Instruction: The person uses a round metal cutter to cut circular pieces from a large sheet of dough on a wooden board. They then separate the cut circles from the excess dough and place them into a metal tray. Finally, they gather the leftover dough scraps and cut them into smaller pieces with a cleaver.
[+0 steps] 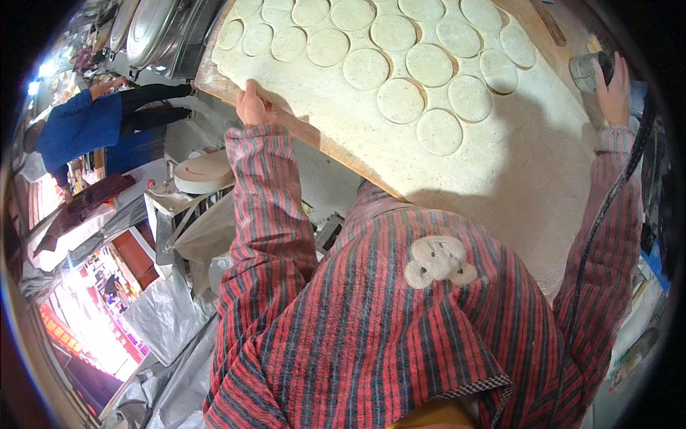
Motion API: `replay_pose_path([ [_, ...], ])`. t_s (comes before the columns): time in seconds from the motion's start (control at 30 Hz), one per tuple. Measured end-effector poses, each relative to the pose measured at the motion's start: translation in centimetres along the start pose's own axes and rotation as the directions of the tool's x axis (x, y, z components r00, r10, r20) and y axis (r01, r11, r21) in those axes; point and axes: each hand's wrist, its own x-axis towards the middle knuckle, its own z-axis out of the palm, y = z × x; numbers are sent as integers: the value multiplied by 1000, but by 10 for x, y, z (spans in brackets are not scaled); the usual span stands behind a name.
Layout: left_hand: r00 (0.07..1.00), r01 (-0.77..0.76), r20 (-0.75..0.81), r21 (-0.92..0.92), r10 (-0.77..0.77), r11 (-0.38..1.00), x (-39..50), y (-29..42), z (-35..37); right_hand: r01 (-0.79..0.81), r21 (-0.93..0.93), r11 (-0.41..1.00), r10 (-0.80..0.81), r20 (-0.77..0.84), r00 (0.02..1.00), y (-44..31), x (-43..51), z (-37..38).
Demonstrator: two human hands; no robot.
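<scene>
A large flat sheet of pale, speckled dough (pixel 332 102) lies on a wooden board (pixel 343 155) in front of me. Several round discs, such as one dough disc (pixel 439 132), are cut into its far and middle parts and still sit in the sheet. At the board's left edge is my left hand (pixel 252 105), fingers curled against the dough's rim; whether it grips anything is hidden. Far to the right, my right hand (pixel 615 95) has its thumb and fingers around a short cylindrical metal cutter (pixel 583 73), beyond the dough's right edge.
A wooden stick (pixel 551 24) lies at the far right. Large metal vessels (pixel 150 32) stand at the upper left. A round white lid or board (pixel 203 171) rests on a stand to my left. Another person (pixel 80 126) in blue stands farther left. A dark cord (pixel 611 198) crosses my right sleeve.
</scene>
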Motion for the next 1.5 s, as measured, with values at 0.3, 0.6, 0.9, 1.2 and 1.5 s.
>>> replay_pose_path([
  [0.3,964,211,212,-252,-158,944,-136,-21,43,-34,156,987,1,203,979,-15,24,3],
  [0.6,791,440,413,129,-451,889,-225,-33,54,-240,-391,888,410,441,799,66,4,57],
  [0.9,753,651,519,-503,-404,568,-153,-27,39,-294,25,956,244,495,834,90,-26,19],
  [1.2,951,308,181,-576,-249,757,75,41,-17,-217,220,951,116,397,910,-122,-8,-140],
  [1.5,867,224,470,-78,-162,972,113,58,-37,-220,671,708,-116,417,901,-470,56,-131],
])
